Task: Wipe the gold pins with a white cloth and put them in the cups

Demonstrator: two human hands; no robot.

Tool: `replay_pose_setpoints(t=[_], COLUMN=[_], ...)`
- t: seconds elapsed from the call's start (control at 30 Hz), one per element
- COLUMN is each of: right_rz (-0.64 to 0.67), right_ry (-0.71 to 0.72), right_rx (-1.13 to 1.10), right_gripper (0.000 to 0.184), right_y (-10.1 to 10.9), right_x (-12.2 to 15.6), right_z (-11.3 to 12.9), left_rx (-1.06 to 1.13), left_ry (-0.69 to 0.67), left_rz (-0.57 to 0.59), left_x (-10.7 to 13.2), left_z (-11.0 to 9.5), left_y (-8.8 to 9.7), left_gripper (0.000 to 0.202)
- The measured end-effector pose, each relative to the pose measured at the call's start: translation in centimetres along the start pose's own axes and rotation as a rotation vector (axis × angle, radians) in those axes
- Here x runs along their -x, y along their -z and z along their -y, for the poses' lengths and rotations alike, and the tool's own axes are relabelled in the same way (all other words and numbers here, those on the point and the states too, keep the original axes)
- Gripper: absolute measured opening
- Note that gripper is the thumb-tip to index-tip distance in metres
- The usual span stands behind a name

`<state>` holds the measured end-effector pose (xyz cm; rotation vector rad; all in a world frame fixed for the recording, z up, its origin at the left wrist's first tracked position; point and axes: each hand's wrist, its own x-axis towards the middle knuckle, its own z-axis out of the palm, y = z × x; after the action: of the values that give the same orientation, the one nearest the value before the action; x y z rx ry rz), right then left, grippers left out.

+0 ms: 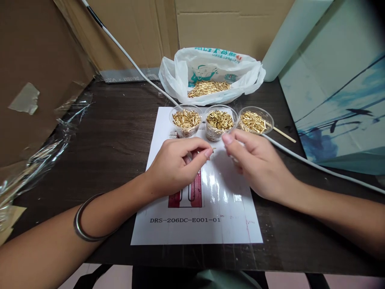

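My left hand (177,164) is curled in a pinch over a white laminated sheet (210,216), with a small gold pin (213,149) poking out past its thumb tip. My right hand (255,164) sits close to its right, fingers bent inward and thumb pressed toward them; what it holds is hidden. Just beyond both hands stand three clear plastic cups full of gold pins: the left cup (185,119), the middle cup (219,121) and the right cup (255,120). A metal bangle (80,220) circles my left wrist.
A white plastic bag (210,72) with more gold pins lies behind the cups. A white cable (315,166) crosses the dark table (120,132) from back left to right. A thin wooden stick (284,135) lies by the right cup. Cardboard walls and crumpled clear film (45,152) stand at left.
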<state>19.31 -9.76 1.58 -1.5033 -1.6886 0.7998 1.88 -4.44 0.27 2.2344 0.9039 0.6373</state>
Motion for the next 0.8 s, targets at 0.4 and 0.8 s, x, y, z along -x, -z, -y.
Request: replay_pose_setpoints(t=[0.4, 0.8], right_rz=[-0.013, -0.063], right_ry=[0.263, 0.148], right_rx=[0.741, 0.719], right_gripper=[0.015, 0.014], right_y=[8.0, 7.8], right_x=[-4.4, -4.8], right_z=[-1.1, -0.9], left_rx=[-0.075, 0.088], left_ry=[-0.009, 0.053], left_rz=[0.05, 0.01], left_x=[-0.1, -0.4], left_z=[-0.5, -0.2], left_y=[-0.7, -0.4], left_gripper=[0.028, 0.019])
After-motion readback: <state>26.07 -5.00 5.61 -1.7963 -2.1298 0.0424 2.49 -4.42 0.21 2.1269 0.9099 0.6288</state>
